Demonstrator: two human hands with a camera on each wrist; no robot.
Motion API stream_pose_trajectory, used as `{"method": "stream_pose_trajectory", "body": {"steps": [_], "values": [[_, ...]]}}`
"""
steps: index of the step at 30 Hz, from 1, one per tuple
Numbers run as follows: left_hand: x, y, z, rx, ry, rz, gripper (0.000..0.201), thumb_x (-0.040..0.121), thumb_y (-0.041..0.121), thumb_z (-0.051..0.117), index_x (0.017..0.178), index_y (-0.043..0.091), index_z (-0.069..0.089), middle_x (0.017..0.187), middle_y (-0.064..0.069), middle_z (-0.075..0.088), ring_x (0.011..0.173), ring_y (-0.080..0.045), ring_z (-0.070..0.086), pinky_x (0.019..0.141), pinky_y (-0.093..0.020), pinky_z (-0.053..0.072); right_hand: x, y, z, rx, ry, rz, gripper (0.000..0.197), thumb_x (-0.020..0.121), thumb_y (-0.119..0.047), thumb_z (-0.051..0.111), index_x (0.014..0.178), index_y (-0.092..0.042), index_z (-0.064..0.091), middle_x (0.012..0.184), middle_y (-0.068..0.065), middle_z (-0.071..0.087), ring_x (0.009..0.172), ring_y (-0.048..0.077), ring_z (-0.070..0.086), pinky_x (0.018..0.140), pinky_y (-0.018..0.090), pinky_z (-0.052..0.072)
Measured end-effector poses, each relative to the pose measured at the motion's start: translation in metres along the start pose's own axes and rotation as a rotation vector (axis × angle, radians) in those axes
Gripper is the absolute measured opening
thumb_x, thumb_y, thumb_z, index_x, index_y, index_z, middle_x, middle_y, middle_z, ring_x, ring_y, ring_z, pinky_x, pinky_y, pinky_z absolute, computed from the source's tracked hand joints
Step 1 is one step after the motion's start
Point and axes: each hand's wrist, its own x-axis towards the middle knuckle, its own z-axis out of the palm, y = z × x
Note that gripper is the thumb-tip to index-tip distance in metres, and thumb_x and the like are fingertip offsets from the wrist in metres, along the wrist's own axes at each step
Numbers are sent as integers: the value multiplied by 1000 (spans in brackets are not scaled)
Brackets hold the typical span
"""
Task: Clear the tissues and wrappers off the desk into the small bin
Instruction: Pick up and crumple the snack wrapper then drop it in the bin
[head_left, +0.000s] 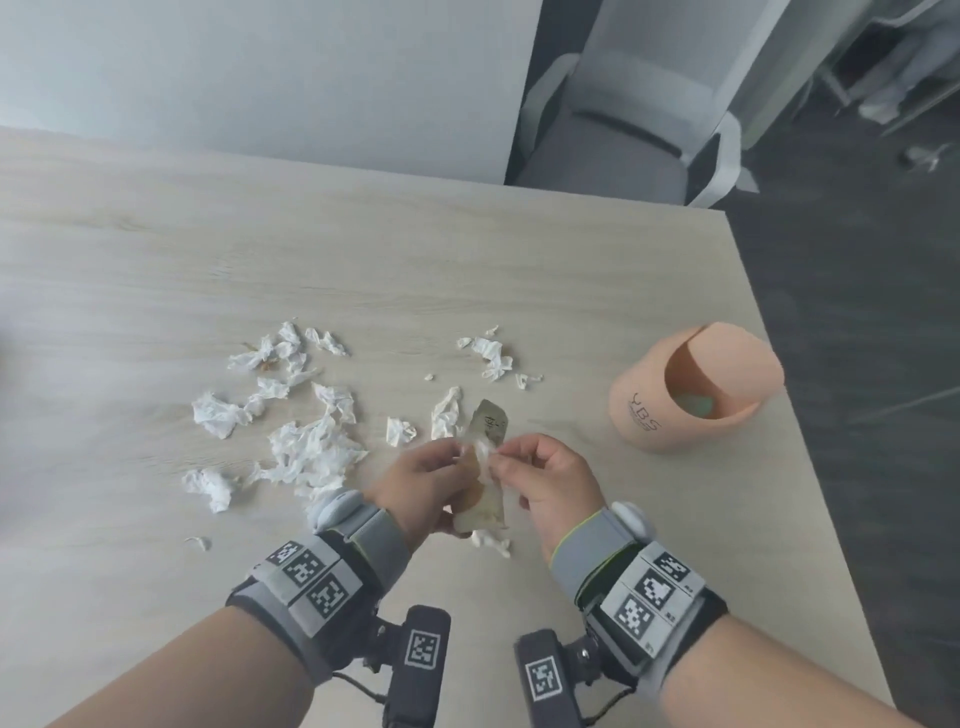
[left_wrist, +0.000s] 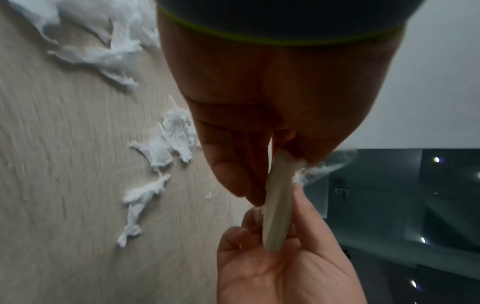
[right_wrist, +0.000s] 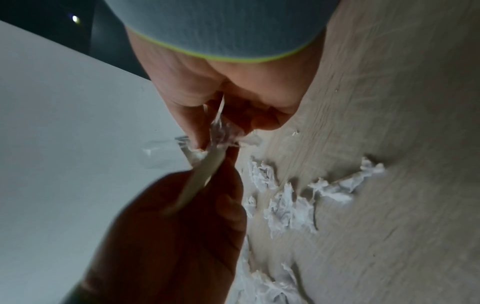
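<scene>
Crinkly beige wrapper (head_left: 485, 470) sits between both hands, lifted off the desk (head_left: 467, 270): left hand (head_left: 423, 486) pinches its near part, right hand (head_left: 545, 480) pinches the top along with a white tissue scrap (head_left: 482, 451). Probably bundling scraps into one load before dropping. Out left of the grip, torn tissues (head_left: 311, 441) lie scattered; out right, well apart, stands the orange bin (head_left: 691, 389), opening tilted toward the hands. Wrapper print unreadable; bin contents unclear.
</scene>
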Motion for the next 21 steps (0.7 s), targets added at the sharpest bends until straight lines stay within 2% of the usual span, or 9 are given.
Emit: {"method": "stream_pose_trajectory", "body": {"steps": [2,4,6,7,10,12,14,18,21], "values": [[-4,3,7,-46,-123,-5,40,65,0,53,91,18,78,74,-12,68,60,-23,63,53,-34,56,-3,3,-5,-49,30,-12,10,72,-25,82,73,-23,72,88,8,70,64,8,59,58,15,45],[-6,3,21,-51,-238,3,61,57,-7,45,100,24,77,78,-12,71,63,-25,67,54,-34,57,-8,4,-18,3,31,18,18,67,-33,83,76,-22,73,99,14,71,73,20,65,65,32,54],[-5,0,28,-10,-270,37,69,60,-11,47,112,30,70,81,-12,72,67,-26,69,57,-35,59,-11,3,-28,75,-11,77,23,66,-34,83,79,-19,72,89,14,74,75,30,68,70,52,57],[-4,-2,37,27,-271,60,68,64,-10,53,112,35,69,83,-11,73,70,-26,70,59,-36,60,-12,3,-37,101,-29,87,26,64,-36,83,80,-18,72,85,13,73,75,31,68,71,56,56],[-5,-3,53,95,-261,108,52,70,1,70,102,42,70,82,-5,74,76,-22,71,61,-36,61,-14,6,-51,57,-28,63,27,61,-38,80,79,-21,68,88,12,72,72,27,66,68,46,55],[-4,-4,65,106,-207,116,35,74,8,76,104,25,69,80,-7,73,76,-23,71,61,-38,61,-15,8,-60,23,-5,52,16,65,-24,74,74,-23,61,84,11,67,66,22,56,58,34,45],[-1,-4,74,67,-136,98,19,85,9,74,101,12,65,86,-12,74,75,-25,71,59,-38,60,-17,8,-69,30,-2,69,14,65,-19,69,69,-24,57,78,6,61,65,21,51,51,29,39],[4,-4,96,-58,-76,30,9,95,15,61,101,10,66,87,-13,73,75,-22,70,48,-28,52,-20,5,-94,126,-61,102,6,72,-27,69,76,-23,70,72,2,60,64,16,53,51,29,41],[8,-1,112,-148,-15,-16,8,96,14,59,97,10,67,79,-9,73,69,-18,69,44,-24,48,-21,5,-109,196,-54,138,32,78,-42,65,97,-19,75,81,7,65,68,14,56,52,31,44]]}}
